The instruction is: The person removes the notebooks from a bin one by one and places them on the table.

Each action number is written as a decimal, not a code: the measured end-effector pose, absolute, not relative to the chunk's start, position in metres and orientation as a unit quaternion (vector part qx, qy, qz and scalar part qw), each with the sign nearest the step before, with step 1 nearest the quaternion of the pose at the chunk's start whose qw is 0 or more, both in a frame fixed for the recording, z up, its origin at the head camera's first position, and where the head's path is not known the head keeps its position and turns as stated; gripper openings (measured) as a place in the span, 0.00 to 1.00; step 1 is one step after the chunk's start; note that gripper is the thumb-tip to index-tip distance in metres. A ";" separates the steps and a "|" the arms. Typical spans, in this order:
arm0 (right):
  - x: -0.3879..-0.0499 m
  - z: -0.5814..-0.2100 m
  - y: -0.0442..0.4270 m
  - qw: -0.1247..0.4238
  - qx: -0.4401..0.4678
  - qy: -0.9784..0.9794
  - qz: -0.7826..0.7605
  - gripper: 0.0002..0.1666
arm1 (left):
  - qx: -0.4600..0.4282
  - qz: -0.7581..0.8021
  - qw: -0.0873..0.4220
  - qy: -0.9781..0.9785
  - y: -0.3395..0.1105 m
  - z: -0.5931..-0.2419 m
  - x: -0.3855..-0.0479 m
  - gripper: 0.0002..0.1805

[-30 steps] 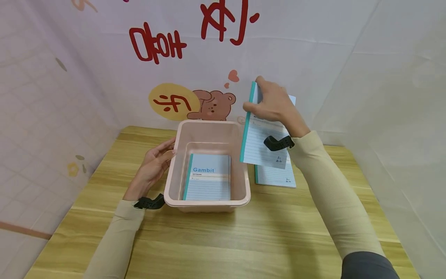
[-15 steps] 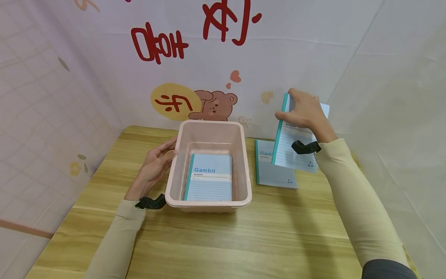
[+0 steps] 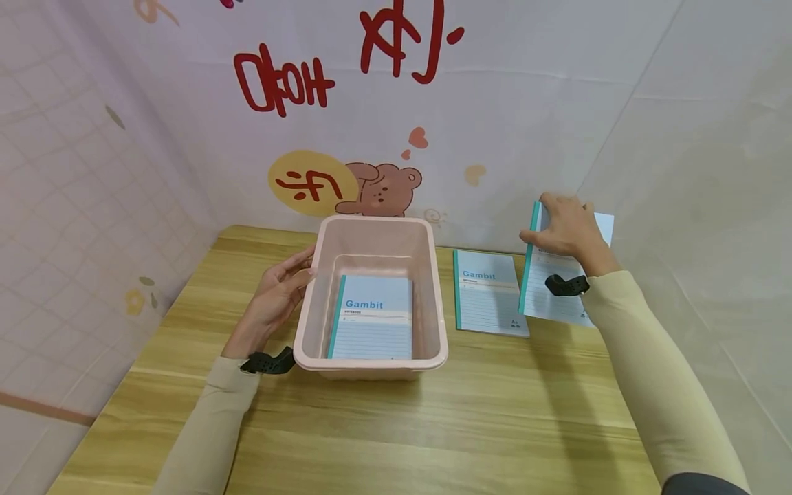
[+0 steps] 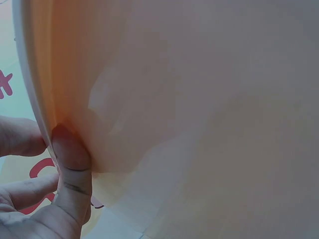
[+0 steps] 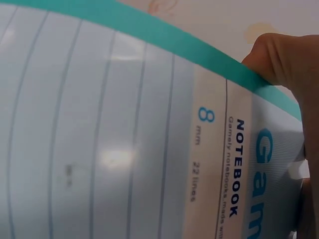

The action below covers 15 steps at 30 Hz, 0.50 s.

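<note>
Over the table (image 3: 383,426), two o'clock, the right hand (image 3: 569,230) grips a notebook (image 3: 547,307); slackening could drop it. The left hand (image 3: 275,292) pinches the bin (image 3: 371,364).

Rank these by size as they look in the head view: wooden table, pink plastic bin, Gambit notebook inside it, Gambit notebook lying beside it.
Largest to smallest:
1. Wooden table
2. Pink plastic bin
3. Gambit notebook inside it and Gambit notebook lying beside it: too alike to rank.
</note>
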State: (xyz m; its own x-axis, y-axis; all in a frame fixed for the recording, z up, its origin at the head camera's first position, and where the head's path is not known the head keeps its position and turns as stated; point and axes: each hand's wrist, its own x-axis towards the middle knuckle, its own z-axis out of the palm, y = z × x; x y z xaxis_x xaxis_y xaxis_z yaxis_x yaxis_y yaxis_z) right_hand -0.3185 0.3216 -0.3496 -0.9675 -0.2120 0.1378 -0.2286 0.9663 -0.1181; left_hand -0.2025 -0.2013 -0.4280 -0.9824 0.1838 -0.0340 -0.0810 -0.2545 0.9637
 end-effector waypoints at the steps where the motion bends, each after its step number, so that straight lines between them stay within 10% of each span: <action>1: -0.318 -0.354 0.326 0.056 0.110 -0.990 0.064 0.43 | 0.042 0.791 0.084 0.605 -0.201 -0.428 -0.203 0.33; 15: -0.319 -0.417 0.373 -0.018 0.109 -0.993 0.038 0.44 | 0.047 0.794 0.080 0.600 -0.201 -0.430 -0.202 0.34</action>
